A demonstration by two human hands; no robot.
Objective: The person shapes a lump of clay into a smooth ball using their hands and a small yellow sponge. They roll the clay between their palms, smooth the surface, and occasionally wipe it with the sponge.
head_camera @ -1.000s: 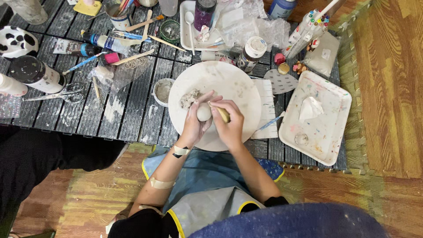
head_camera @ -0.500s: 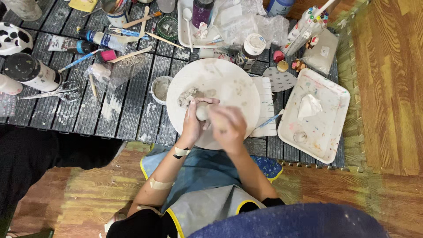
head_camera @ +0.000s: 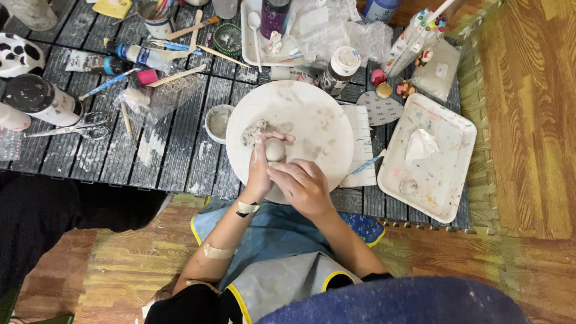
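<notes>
A small pale ball of clay is cupped in my left hand over the near part of a round white board. My right hand lies just below the ball, fingers curled against it and pressing on it. A lump of grey clay scraps sits on the board just beyond my left hand. My forearms rest above a blue apron with yellow trim.
A small cup of cloudy water stands left of the board. A white tray with a crumpled tissue lies right. Scissors, paint tubes, brushes, jars and a marker set crowd the dark slatted table. Wooden floor lies right.
My right hand has slid down from over the ball to its near side, so the ball now shows. The left hand keeps holding it over the board.
</notes>
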